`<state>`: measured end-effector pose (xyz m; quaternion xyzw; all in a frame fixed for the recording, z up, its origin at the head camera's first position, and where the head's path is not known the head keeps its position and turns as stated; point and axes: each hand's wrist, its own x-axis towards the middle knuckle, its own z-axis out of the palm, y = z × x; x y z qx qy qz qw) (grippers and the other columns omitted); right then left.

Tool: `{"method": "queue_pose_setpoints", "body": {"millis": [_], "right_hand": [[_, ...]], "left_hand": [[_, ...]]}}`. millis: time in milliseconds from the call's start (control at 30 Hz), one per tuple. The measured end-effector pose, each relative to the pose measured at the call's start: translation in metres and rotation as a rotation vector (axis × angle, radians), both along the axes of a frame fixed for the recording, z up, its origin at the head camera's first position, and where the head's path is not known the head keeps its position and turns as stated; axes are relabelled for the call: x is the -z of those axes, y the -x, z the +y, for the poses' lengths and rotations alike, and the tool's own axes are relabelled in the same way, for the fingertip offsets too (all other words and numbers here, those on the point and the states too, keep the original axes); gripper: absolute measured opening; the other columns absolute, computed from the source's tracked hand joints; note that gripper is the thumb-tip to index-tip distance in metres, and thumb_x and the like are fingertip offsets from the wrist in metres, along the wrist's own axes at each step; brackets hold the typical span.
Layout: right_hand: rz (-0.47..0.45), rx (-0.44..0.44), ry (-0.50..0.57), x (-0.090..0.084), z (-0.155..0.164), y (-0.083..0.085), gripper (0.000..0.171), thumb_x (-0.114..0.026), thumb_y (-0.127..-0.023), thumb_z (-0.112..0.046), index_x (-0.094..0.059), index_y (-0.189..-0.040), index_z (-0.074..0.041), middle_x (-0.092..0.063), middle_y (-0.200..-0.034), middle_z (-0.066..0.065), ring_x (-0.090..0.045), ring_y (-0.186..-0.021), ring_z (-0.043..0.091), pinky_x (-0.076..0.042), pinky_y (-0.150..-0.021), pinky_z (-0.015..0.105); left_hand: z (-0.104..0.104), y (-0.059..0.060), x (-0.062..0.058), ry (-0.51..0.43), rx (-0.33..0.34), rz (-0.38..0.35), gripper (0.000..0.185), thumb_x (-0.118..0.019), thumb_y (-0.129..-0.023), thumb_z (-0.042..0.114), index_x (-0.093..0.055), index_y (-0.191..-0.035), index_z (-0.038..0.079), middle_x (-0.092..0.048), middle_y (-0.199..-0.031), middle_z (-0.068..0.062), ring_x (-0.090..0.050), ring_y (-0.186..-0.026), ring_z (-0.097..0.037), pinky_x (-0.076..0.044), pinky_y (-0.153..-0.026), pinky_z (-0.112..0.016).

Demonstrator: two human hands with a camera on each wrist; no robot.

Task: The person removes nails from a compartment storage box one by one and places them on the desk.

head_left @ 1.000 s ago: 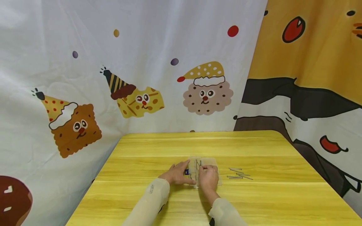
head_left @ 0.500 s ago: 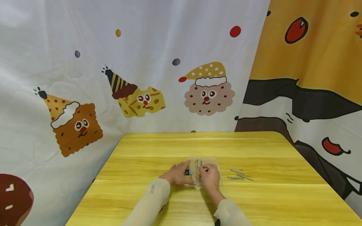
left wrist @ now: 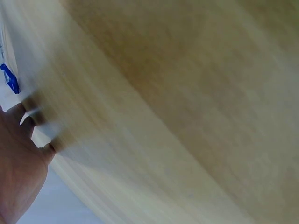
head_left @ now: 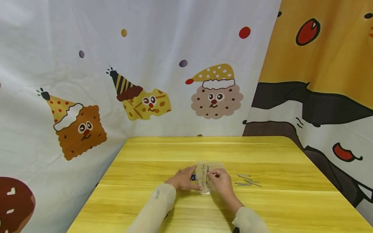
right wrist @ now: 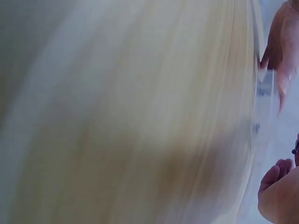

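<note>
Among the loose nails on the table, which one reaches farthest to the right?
The slanting nail at lower right; all other loose nails end farther left.

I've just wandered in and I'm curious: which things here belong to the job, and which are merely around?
Likely the job: clear box; nails inside; loose nails beside it; left hand; right hand.
Likely surroundings: wood-grain table; printed curtain.

Room behind plastic box [head_left: 205, 187]; loose nails [head_left: 250, 182] obstruct right.
</note>
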<state>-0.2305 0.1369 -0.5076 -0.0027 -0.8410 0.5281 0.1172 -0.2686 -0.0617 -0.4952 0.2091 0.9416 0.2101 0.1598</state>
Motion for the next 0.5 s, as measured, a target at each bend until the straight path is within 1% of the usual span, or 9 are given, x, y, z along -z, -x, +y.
{"method": "queue_pose_setpoints", "body": {"millis": [233,333,500], "right_hand": [[-0.009,-0.063,-0.060,-0.006,0.028,0.004,0.009,-0.073,-0.092,-0.015,-0.075,-0.086,-0.008,-0.063,-0.098,0.005,-0.054,-0.086,0.017,-0.048,-0.071,0.028],[-0.026,-0.090,-0.078,-0.007,0.041,0.006,0.009,-0.072,-0.093,-0.016,-0.074,-0.088,-0.009,-0.062,-0.099,0.005,-0.055,-0.088,0.018,-0.048,-0.072,0.031],[-0.052,-0.116,-0.106,-0.009,0.058,0.006,0.009,-0.071,-0.094,-0.016,-0.073,-0.089,-0.008,-0.062,-0.101,0.005,-0.054,-0.090,0.020,-0.048,-0.071,0.030]], "left_hand": [[0.000,0.003,0.002,0.004,-0.001,-0.006,0.111,-0.070,-0.078,0.069,-0.016,-0.161,0.018,-0.026,-0.162,-0.007,-0.022,-0.148,-0.026,-0.009,-0.120,-0.051],[-0.001,0.002,0.002,0.002,0.005,-0.006,0.111,-0.071,-0.078,0.068,-0.016,-0.161,0.018,-0.025,-0.162,-0.007,-0.022,-0.148,-0.026,-0.009,-0.120,-0.051],[-0.002,0.001,0.002,-0.004,0.016,-0.001,0.111,-0.070,-0.078,0.069,-0.015,-0.161,0.019,-0.024,-0.162,-0.006,-0.023,-0.148,-0.027,-0.010,-0.120,-0.052]]}}
